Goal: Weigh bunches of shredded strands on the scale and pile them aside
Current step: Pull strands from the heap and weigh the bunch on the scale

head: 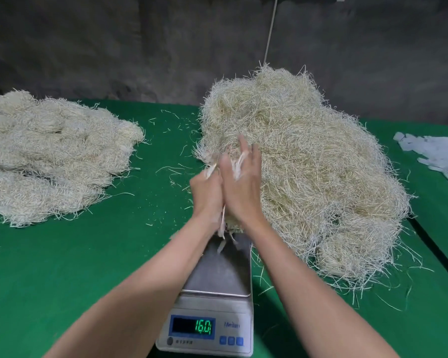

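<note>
Green cloth covers the table (88, 280). The scale (223, 270) sits at the middle of its near edge, and the display (193, 326) reads 16.0. Both hands meet just above the far end of the steel platform with a bunch of strands (222, 227) squeezed between them. The left hand (206, 195) has its fingers curled round the bunch. The right hand (241, 187) presses its palm against it, fingers fairly straight and close together, with strands poking between them. Behind the hands, toward the far right, is the big loose heap (308, 156). The weighed pile (49, 156) lies along the left edge. White plastic pieces (440, 156) lie at the right edge.
</note>
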Demonstrator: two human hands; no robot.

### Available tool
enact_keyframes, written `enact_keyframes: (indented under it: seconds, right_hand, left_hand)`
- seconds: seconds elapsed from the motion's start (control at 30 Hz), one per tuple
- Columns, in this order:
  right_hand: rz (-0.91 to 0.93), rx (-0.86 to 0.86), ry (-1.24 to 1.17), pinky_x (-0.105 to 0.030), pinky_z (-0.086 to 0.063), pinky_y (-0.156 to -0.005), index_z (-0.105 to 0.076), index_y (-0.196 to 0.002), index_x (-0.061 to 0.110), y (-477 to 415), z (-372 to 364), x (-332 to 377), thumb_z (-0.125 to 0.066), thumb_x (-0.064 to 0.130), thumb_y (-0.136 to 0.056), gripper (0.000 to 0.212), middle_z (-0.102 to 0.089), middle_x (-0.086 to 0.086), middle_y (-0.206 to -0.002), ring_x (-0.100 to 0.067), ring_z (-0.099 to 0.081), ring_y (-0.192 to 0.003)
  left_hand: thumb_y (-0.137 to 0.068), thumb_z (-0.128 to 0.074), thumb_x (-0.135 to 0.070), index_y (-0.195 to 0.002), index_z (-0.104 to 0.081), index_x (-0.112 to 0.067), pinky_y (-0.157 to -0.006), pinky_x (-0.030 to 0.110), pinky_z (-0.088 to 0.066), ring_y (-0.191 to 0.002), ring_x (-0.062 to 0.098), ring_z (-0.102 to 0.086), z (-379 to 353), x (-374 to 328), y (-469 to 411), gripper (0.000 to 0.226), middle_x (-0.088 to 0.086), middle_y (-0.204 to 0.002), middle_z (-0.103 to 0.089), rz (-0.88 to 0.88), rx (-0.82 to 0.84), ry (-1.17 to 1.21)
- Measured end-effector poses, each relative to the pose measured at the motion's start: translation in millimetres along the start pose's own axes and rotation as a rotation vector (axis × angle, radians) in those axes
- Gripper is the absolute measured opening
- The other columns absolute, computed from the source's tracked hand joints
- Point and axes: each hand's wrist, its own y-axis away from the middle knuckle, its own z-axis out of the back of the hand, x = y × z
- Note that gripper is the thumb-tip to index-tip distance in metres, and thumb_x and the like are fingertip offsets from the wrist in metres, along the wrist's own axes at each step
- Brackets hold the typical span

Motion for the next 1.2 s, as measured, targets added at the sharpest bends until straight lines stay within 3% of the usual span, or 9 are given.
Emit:
enact_keyframes:
  seconds: [0.07, 0.2, 0.33, 0.5, 0.77, 0.97, 1.03, 1.13, 1.2]
  right_hand:
    - [-0.021, 0.005, -0.103, -0.037, -0.01, -0.11, -0.007, -0.143, 0.05, -18, 8, 2, -0.04, 0.051, -0.093, 0.06, 0.006, 0.016, -0.155, -0.002, -0.003, -0.141]
    - [0.052, 0.153, -0.07, -0.024, -0.041, -0.097, -0.019, -0.132, 0.066, 10, -14, -3, -0.033, 0.055, -0.091, 0.045, -0.03, 0.016, -0.147, 0.01, -0.043, -0.117]
    - [-0.069, 0.13, -0.257, -0.032, -0.042, -0.101, -0.016, -0.141, 0.052, -24, 4, -8, -0.045, 0.049, -0.092, 0.057, -0.03, 0.014, -0.149, -0.002, -0.044, -0.125]
    - [-0.207, 0.042, -0.367, -0.023, -0.042, -0.047, -0.063, -0.082, 0.008, -8, -13, -17, -0.046, 0.058, -0.086, 0.053, -0.05, 0.003, -0.059, -0.008, -0.048, -0.047]
    - [-0.508, -0.066, -0.44, -0.04, -0.029, -0.111, -0.042, -0.114, 0.013, -49, 19, -22, -0.042, 0.055, -0.092, 0.047, -0.053, -0.006, -0.099, -0.018, -0.054, -0.089]
    - [-0.714, -0.127, -0.665, -0.034, -0.058, -0.072, -0.046, -0.08, 0.018, -66, 27, -19, -0.054, 0.051, -0.089, 0.035, -0.061, -0.007, -0.093, -0.016, -0.068, -0.068]
    - [-0.635, -0.162, -0.478, -0.026, -0.053, -0.065, -0.048, -0.091, 0.014, -64, 17, -23, -0.047, 0.057, -0.089, 0.044, -0.054, 0.004, -0.076, -0.001, -0.055, -0.055]
    - [-0.331, -0.201, -0.133, -0.026, -0.032, -0.095, -0.036, -0.135, 0.008, -48, 3, -48, -0.037, 0.056, -0.093, 0.063, -0.049, -0.007, -0.113, -0.008, -0.044, -0.103]
    - [-0.129, -0.147, 0.037, -0.027, -0.024, -0.109, -0.043, -0.119, 0.02, -24, -5, -61, -0.038, 0.047, -0.095, 0.037, -0.044, -0.002, -0.12, -0.008, -0.034, -0.112]
  left_hand:
    - [-0.09, -0.046, -0.055, -0.117, -0.064, -0.022, -0.093, 0.034, -0.046, -0.114, 0.02, -0.057, -11, -5, 0, 0.046, 0.004, -0.124, -0.061, -0.002, 0.05, -0.036]
    - [-0.098, -0.041, -0.044, -0.063, -0.058, -0.016, -0.057, 0.024, -0.046, -0.057, 0.018, -0.054, -13, -22, -30, 0.048, -0.005, -0.054, -0.056, -0.006, -0.102, 0.026]
    - [-0.1, -0.043, -0.029, -0.074, -0.061, -0.016, -0.052, 0.014, -0.041, -0.055, -0.005, -0.051, -22, 2, -18, 0.034, -0.017, -0.057, -0.055, -0.099, -0.031, -0.238]
    - [-0.099, -0.034, -0.044, -0.107, -0.049, -0.012, -0.063, 0.018, -0.041, -0.078, 0.001, -0.052, -28, -15, -31, 0.036, -0.005, -0.094, -0.051, -0.282, -0.085, -0.317]
    - [-0.093, -0.05, -0.042, -0.106, -0.066, -0.013, -0.073, 0.021, -0.04, -0.089, 0.007, -0.057, -7, 5, -38, 0.036, -0.003, -0.107, -0.065, -0.04, -0.131, -0.021]
    - [-0.08, -0.033, -0.078, -0.123, -0.059, -0.016, -0.103, 0.065, -0.028, -0.109, 0.036, -0.058, 16, 25, -44, 0.079, 0.014, -0.122, -0.062, 0.452, 0.067, 0.034]
    - [-0.073, -0.03, -0.086, -0.114, -0.064, -0.014, -0.097, 0.066, -0.033, -0.103, 0.038, -0.063, 9, 28, -37, 0.09, 0.017, -0.113, -0.067, 0.565, 0.227, 0.247]
    - [-0.075, -0.039, -0.079, -0.122, -0.061, -0.01, -0.099, 0.054, -0.042, -0.112, 0.036, -0.06, -1, 25, -32, 0.087, 0.017, -0.125, -0.061, 0.5, 0.259, 0.379]
    - [-0.079, -0.051, -0.066, -0.125, -0.057, -0.005, -0.102, 0.049, -0.043, -0.112, 0.035, -0.06, -5, 17, -37, 0.077, 0.019, -0.125, -0.06, 0.432, 0.116, 0.4]
